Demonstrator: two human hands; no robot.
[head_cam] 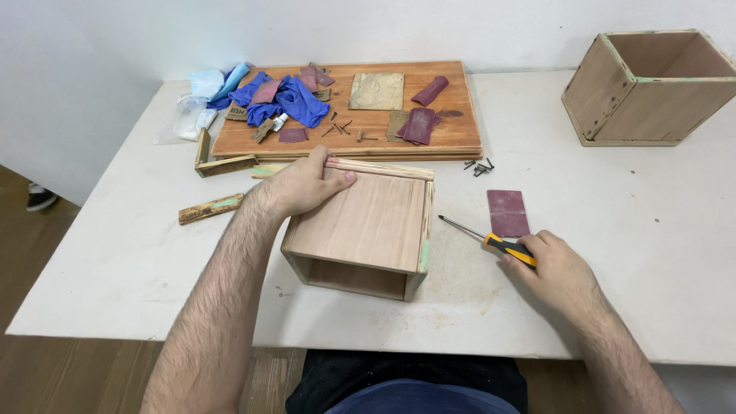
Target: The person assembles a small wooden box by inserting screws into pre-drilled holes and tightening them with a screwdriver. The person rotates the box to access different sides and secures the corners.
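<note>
At far left we note a wood strip lying flat on the white table. Our left hand lies spread on the top of the open wooden box, thumb against its rear edge; the box sits at table centre, its open side facing us. Behind it lies a wooden board carrying blue cloth and sandpaper scraps. Our right hand grips the screwdriver by its handle, its tip near the box. A second box stands far right.
</note>
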